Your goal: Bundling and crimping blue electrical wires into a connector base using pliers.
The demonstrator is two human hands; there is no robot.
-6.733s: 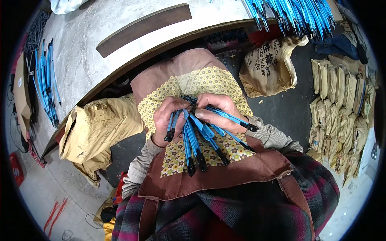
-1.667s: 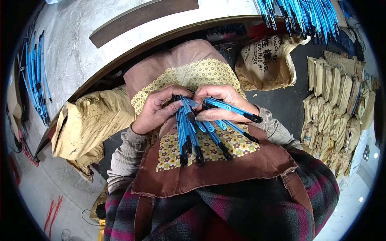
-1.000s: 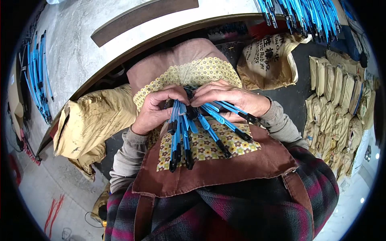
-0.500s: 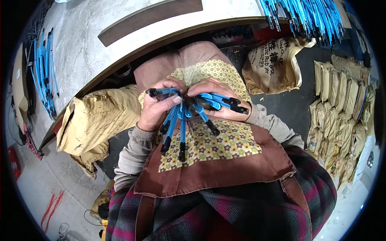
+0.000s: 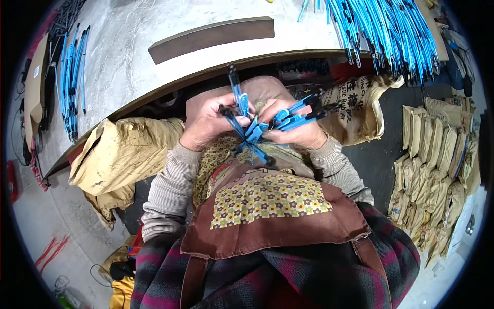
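Observation:
Above my apron I hold a spread cluster of blue, black-tipped ribs (image 5: 256, 132), fanned out from one centre like an umbrella frame. My left hand (image 5: 205, 122) is closed on its left side, with the thumb lying near the centre and one rib standing up beside the fingers. My right hand (image 5: 301, 135) grips the other side, where several ribs stick out to the right between and over the fingers. The centre, where the ribs meet, is partly hidden by fingers, and some black tips are blurred. Below lies the brown apron (image 5: 278, 237) with its flowered panel.
Across the front is a pale table (image 5: 118, 62) with a dark bar (image 5: 211, 38) on it. A large heap of blue ribs (image 5: 386, 36) lies at far right, a smaller bunch (image 5: 72, 82) at left. Sacks (image 5: 128, 149) stand beside me; stacked paper-wrapped packets (image 5: 432, 165) are at right.
Both hands have moved slightly with the ribs. The ribs have turned: one now points up by my left hand, and fewer hang down toward me. The view has shifted, showing more table.

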